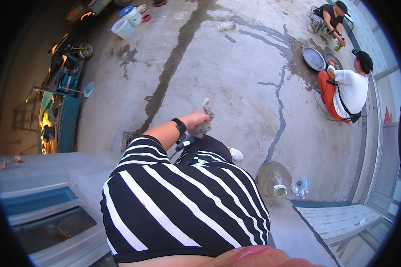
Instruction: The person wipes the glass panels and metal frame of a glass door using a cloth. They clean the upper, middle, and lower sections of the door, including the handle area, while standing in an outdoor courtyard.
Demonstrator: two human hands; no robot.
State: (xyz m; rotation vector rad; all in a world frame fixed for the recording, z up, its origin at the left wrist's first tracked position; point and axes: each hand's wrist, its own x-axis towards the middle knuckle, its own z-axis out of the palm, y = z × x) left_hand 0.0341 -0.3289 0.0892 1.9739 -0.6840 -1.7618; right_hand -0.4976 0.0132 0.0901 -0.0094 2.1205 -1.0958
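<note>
My left hand point(197, 118) reaches forward across my body, its fingers closed around a crumpled, dirty greyish cloth point(205, 123). One end of the cloth sticks up beyond the fist. A dark watch or band point(179, 126) circles the wrist. Just below the hand is a small dark device point(184, 143) with a white label, close to my dark trouser leg point(215, 148). My right hand is out of view. A white shoe point(235, 154) shows past my leg on the concrete floor point(240, 110).
A large clear jug point(274, 178) and several small plastic bottles point(300, 187) stand at right. Two people crouch at upper right by metal basins point(313, 58). Buckets point(123, 28) stand at upper left. A floor grate point(129, 140) and teal machinery point(63, 123) are on the left.
</note>
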